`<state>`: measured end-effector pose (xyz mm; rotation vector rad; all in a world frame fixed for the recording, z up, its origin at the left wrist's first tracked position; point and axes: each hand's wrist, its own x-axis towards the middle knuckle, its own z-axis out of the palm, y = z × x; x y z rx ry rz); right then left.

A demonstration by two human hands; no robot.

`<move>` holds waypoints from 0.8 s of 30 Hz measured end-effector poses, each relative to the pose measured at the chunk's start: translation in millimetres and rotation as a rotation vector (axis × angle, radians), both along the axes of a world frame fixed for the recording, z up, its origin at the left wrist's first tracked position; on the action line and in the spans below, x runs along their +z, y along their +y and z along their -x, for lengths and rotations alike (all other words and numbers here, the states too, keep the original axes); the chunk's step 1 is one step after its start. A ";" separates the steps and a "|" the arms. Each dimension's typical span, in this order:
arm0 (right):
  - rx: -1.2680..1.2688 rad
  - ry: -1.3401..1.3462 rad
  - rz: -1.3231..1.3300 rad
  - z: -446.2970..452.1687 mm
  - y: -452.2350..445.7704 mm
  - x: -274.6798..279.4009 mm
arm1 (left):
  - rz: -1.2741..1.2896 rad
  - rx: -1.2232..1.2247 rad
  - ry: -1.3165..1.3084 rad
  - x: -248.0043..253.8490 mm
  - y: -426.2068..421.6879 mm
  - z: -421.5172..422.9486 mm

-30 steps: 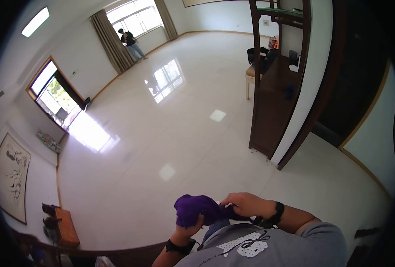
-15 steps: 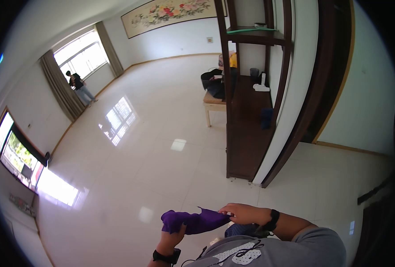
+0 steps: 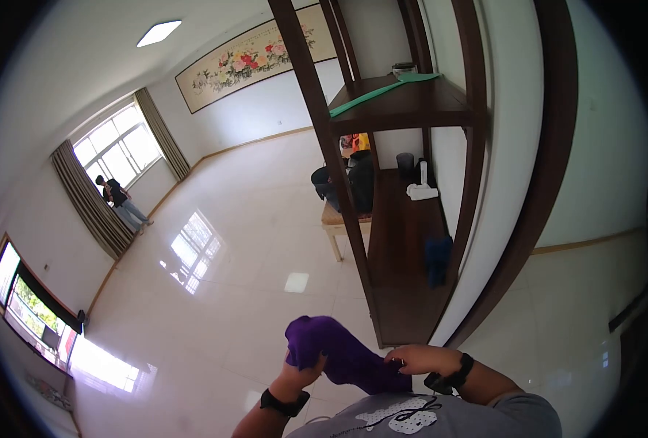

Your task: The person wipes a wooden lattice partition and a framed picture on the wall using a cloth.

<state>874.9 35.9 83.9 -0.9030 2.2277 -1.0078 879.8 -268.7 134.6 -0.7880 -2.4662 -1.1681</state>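
A crumpled purple cloth (image 3: 349, 358) stretches between my hands, just in front of my grey shirt. My left hand (image 3: 300, 371) grips its bunched left end, with cloth draped over the fingers. At the other end, my right hand (image 3: 415, 360) has its thumb and fingers closed on the edge of the fabric. The lower right part of the cloth hangs down close to my shirt.
Ahead to the right stands a dark wooden shelf unit (image 3: 404, 117) with a green strip (image 3: 382, 95), a dark cup (image 3: 405, 164) and a white object (image 3: 422, 188). A bench (image 3: 336, 221) holds dark bags. Another person (image 3: 121, 203) stands by the far window.
My view has tilted up and come nearer the shelf unit. The purple cloth is bunched higher at my left hand, and its right end now hangs lower.
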 end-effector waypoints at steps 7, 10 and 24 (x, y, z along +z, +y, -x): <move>-0.101 0.015 0.079 87.2 32.5 22.4 | -0.192 -0.169 0.034 18.3 50.6 107.4; -0.173 -0.038 0.121 99.1 39.8 29.3 | -0.166 -0.218 0.043 22.1 59.2 141.8; -0.693 0.035 0.603 149.4 33.3 92.4 | -0.500 -0.785 -0.211 54.7 84.6 315.5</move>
